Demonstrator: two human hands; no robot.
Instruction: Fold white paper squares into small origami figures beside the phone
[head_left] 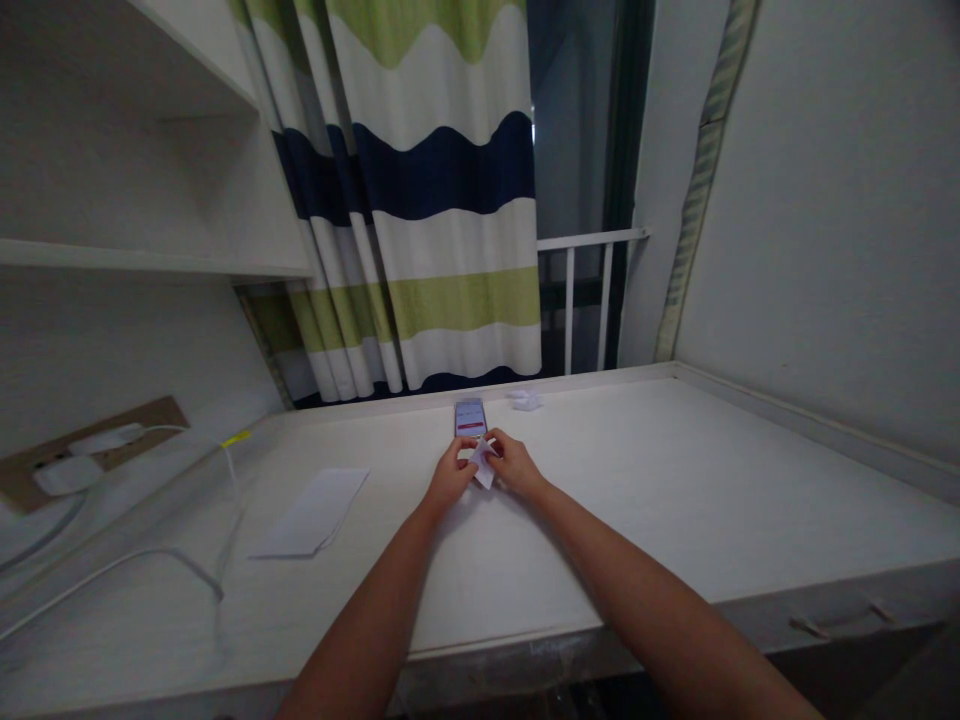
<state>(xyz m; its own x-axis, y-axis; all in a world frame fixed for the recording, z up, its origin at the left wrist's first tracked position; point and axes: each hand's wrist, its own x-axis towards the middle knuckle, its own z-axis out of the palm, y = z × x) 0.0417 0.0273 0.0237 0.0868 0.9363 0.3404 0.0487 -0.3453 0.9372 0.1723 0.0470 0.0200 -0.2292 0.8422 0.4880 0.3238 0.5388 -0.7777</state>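
A small folded piece of white paper (484, 466) is between my two hands, just above the white desk. My left hand (451, 474) pinches its left side with thumb and fingers. On the other side, my right hand (516, 463) has its fingers closed on the same paper. Right behind the hands lies a phone (470, 416) with its screen lit, its lower end close to my fingertips. Some folded white paper pieces (525, 400) rest beyond the right hand, near the desk's back edge. The folds on the held paper are too small to make out fully.
Several flat white sheets (311, 512) lie on the desk (675, 480) to the left. White cables (172, 553) run from a power outlet board (97, 450) on the left wall. A striped curtain (450, 230) hangs behind the desk, and a shelf (150, 255) juts out at upper left.
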